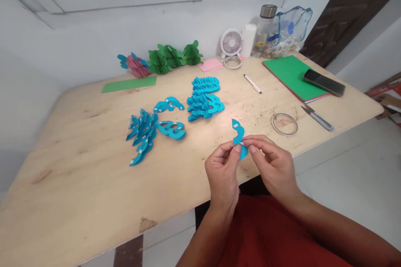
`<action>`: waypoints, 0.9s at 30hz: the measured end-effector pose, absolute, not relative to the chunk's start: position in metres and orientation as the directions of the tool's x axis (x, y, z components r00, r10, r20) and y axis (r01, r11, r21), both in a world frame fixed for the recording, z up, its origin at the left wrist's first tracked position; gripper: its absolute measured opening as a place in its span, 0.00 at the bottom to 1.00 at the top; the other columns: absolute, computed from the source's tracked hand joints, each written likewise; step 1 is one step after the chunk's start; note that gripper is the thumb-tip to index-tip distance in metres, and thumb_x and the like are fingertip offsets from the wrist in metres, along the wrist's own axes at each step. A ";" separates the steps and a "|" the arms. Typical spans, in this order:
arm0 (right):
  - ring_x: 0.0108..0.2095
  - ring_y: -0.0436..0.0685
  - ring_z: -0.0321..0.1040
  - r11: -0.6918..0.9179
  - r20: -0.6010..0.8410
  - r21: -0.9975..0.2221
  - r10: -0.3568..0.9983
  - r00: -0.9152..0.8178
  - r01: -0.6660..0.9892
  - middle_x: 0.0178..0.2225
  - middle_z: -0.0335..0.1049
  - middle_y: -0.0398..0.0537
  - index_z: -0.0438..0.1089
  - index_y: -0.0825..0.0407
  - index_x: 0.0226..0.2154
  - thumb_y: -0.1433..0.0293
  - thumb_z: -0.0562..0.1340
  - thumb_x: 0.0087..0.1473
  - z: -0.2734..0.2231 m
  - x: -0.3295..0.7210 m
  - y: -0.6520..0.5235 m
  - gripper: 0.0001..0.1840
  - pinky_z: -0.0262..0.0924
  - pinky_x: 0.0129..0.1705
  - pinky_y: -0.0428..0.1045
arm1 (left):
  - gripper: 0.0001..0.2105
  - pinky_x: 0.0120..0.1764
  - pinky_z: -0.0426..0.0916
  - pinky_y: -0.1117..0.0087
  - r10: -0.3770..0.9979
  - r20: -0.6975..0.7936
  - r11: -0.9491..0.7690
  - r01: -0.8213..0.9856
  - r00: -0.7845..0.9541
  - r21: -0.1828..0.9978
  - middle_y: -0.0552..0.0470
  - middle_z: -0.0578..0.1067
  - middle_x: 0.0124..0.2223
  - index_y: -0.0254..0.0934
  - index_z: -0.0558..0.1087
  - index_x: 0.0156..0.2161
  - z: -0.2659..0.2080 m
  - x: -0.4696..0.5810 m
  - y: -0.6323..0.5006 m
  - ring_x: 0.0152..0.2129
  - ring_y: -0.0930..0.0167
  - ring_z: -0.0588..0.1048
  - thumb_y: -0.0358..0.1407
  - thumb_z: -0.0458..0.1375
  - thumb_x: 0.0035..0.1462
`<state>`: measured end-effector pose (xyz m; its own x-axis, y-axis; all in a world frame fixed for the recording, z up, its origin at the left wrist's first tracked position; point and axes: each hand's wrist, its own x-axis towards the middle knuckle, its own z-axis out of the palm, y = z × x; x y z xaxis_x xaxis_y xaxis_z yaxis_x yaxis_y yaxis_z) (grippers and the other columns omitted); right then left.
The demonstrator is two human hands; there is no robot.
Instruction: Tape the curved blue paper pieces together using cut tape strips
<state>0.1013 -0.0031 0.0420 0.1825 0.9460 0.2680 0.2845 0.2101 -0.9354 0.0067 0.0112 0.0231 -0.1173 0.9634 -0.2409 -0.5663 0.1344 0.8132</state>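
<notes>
Between my two hands, over the table's front edge, is a wavy blue paper cutout (238, 131) with small white patches on it. My left hand (224, 171) pinches its left side between thumb and fingers. From the other side, my right hand (274, 164) pinches the same cutout, thumb near the white patch. To the left lie similar blue pieces with white patches in a fanned pile (144, 133), plus two loose ones, an upper piece (169, 104) and a lower piece (172, 129). Farther back sit folded blue paper stacks (205, 100).
A tape roll (284, 124), scissors-like snips (317, 117), a pen (252, 84) and a phone (324, 82) on a green sheet (291, 75) lie right. Along the wall stand green paper figures (171, 57), a small fan (232, 43) and a bottle (265, 31).
</notes>
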 end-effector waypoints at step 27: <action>0.56 0.58 0.62 -0.115 -0.108 -0.991 0.989 0.104 0.061 0.55 0.66 0.47 0.72 0.45 0.45 0.76 0.57 0.51 0.031 0.093 -0.014 0.20 0.60 0.55 0.56 | 0.07 0.36 0.67 0.69 0.895 0.339 -0.263 0.270 -0.291 0.926 0.52 0.78 0.29 0.42 0.76 0.30 -0.002 -0.002 0.011 0.28 0.68 0.74 0.28 0.58 0.51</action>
